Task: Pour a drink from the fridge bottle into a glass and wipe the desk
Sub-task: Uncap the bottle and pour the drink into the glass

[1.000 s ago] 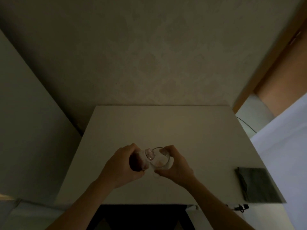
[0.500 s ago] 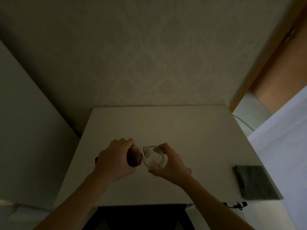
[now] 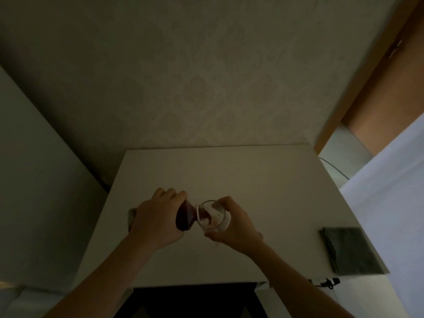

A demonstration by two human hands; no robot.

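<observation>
Bottle [image 3: 185, 215] of dark reddish drink tips steeply over a pale worktop [image 3: 263, 191], its neck with a pale ring angled down to the right so that the mouth sits at the rim of a clear glass [image 3: 212, 214]. The left hand [image 3: 158, 220] wraps around the bottle's body from above, fingers curled over its far side, hiding most of it; only the dark shoulder and neck show. The right hand [image 3: 231, 226] grips the glass from the right side, thumb near the rim, holding it tilted toward the bottle just above the worktop. Dark liquid shows inside the glass beneath the bottle's mouth, with a paler pinkish pool lower down. Dim light leaves the glass's base hard to make out. A folded grey-green cloth [image 3: 351, 251] lies flat near the worktop's front right corner, well apart from both hands. Patterned wallpaper [image 3: 206, 76] rises behind the worktop, and a thin dark cable [image 3: 333, 167] trails past its far right edge.
</observation>
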